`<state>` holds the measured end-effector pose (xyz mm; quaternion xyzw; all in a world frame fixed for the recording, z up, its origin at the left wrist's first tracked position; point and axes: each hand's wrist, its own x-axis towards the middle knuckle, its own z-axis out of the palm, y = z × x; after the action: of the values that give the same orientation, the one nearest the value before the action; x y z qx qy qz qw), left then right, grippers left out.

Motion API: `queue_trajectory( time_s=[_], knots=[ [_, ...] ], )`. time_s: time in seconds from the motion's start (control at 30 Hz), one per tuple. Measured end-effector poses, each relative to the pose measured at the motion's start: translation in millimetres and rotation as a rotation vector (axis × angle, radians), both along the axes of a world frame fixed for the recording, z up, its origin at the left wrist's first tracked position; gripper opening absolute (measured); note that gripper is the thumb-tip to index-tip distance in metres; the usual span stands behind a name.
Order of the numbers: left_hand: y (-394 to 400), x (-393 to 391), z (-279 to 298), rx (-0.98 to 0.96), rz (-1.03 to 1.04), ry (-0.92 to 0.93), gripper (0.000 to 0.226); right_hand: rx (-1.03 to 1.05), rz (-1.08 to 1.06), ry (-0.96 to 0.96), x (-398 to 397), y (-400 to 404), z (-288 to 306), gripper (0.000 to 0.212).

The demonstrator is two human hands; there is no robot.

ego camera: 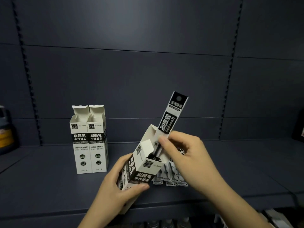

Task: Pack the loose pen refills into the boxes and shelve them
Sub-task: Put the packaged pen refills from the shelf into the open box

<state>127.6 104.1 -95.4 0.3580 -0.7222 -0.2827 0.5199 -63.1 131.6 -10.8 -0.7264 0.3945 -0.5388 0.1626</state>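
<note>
So the whole thing came down to lining up two long axes. The left hand (113,183) was clamped around the lower half of the tilted box (139,163), whose open mouth pointed up and to the right, flaps splayed. The right hand (184,155) was pinched on a refill pack (171,119) about midway down its length, and the pack's long axis leaned the same way as the box, up and right, with its lower end already inside the mouth (how deep, I couldn't tell, the fingers and flap hid that bit). The black header end stuck well out above the box.

My read: the pack needed to slide down and left along that shared axis, and the right hand was the one placed to push it. The left only had to keep the box steady.

The remaining loose refills (171,176) lay in a pile on the shelf (49,186) right under the right hand, just beside the box. Two more open boxes (89,139) stood upright well off to the left, touching each other, flaps up.
</note>
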Motion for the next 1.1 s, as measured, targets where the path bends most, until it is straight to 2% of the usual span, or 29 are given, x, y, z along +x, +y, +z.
queue_trajectory(
  time_s=[0.13,0.2,0.27,0.47,0.7,0.9,1.1],
  knots=[
    [1.7,-1.4,0.8,0.002,-0.002,0.01,0.063,-0.02,-0.029,0.016,-0.6,-1.6,1.2,0.003],
    [1.9,-1.2,0.9,0.003,0.0,0.01,0.063,-0.001,-0.017,-0.022,-1.0,-1.4,2.2,0.017],
    [1.4,-0.9,0.8,0.004,-0.001,0.013,0.063,0.018,0.0,-0.015,-0.9,-1.1,3.2,0.021],
    [1.0,-0.9,0.8,0.009,-0.008,0.027,0.062,0.084,0.035,0.002,0.3,-3.7,3.6,0.022],
    [0.4,-1.0,0.4,0.016,-0.009,0.019,0.063,0.118,0.003,-0.039,0.9,-9.2,-1.8,0.011],
    [-0.1,-0.7,0.2,0.028,-0.007,0.022,0.063,0.078,-0.046,0.04,2.7,-6.9,2.5,0.038],
    [-1.1,-0.2,-0.8,0.033,-0.004,0.024,0.063,0.03,-0.074,0.073,0.9,-9.6,4.8,0.006]
  ],
)
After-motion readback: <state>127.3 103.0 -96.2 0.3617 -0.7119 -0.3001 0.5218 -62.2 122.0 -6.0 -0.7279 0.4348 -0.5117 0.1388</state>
